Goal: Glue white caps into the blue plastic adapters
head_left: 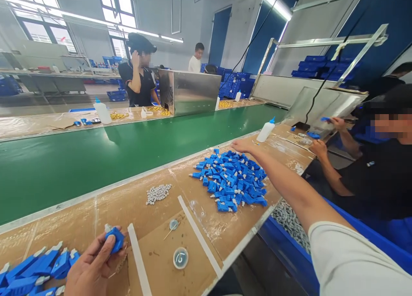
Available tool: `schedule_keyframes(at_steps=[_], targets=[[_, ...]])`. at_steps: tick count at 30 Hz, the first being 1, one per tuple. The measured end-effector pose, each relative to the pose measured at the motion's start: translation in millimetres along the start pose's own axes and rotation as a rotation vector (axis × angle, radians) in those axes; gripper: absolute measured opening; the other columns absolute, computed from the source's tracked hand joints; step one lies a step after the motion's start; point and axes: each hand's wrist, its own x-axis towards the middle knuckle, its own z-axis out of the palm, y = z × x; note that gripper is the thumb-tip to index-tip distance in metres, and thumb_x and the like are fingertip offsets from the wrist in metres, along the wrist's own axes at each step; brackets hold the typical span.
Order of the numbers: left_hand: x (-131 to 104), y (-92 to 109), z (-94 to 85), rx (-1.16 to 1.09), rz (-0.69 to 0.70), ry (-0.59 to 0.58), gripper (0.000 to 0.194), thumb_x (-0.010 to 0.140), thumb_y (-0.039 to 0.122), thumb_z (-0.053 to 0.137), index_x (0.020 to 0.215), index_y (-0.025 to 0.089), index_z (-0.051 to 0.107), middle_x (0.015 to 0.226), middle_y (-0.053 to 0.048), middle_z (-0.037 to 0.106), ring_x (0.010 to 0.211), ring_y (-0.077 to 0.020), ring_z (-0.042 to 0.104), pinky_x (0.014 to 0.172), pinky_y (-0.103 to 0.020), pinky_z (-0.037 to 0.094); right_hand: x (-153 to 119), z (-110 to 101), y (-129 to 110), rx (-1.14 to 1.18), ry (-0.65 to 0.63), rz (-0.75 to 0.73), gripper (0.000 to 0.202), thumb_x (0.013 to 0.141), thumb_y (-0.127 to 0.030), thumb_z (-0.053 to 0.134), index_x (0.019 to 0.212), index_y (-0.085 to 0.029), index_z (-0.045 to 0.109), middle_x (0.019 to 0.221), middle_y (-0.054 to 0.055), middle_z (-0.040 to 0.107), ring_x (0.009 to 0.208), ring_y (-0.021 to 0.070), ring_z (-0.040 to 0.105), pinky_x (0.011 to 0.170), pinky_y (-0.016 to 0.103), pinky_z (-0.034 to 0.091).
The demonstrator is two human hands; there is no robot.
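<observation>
My left hand is closed on a small blue plastic part with a white tip, held between thumb and fingers above the cardboard-covered bench. Beside it, at the lower left, lies a group of similar blue parts with white ends. My right arm stretches across the bench, and my right hand hovers at the far edge of a large pile of blue parts. Its fingers look extended, with nothing visible in them. A small heap of grey-white pieces lies between the two groups.
A round dish of clear liquid and a smaller one with a stick sit between white tape strips. A white bottle stands beyond the pile. A green conveyor belt runs behind. At right, a co-worker handles blue parts above a blue bin.
</observation>
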Motion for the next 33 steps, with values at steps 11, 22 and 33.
schedule_keyframes(at_steps=[11,22,33], targets=[[-41,3,5.7,0.056,0.174,-0.121,0.043,0.064,0.038,0.092,0.099,0.018,0.079,0.09,-0.006,0.078,0.076,-0.0163,0.069,0.063,-0.02,0.057,-142,21,-100,0.1,0.113,-0.391,0.027,0.094,-0.041,0.06,0.091,-0.021,0.078,0.084,0.003,0.077,0.077,0.0203,0.068,0.069,0.029,0.046],[-54,-36,0.1,-0.021,0.102,-0.274,0.034,0.075,0.039,0.085,0.1,0.018,0.078,0.089,-0.007,0.073,0.077,-0.0134,0.063,0.075,-0.023,0.053,-204,116,-139,0.418,-0.216,-0.505,0.02,0.094,-0.034,0.062,0.097,-0.02,0.076,0.092,0.005,0.077,0.077,0.0188,0.068,0.066,0.028,0.05],[-51,-64,-4.0,-0.084,-0.01,-0.24,0.033,0.075,0.039,0.086,0.097,0.017,0.078,0.09,-0.005,0.07,0.077,-0.0116,0.059,0.069,-0.02,0.051,-185,163,-189,0.367,-0.345,-0.807,0.017,0.08,-0.017,0.079,0.096,-0.021,0.079,0.085,0.003,0.061,0.074,0.0167,0.055,0.067,0.028,0.04]])
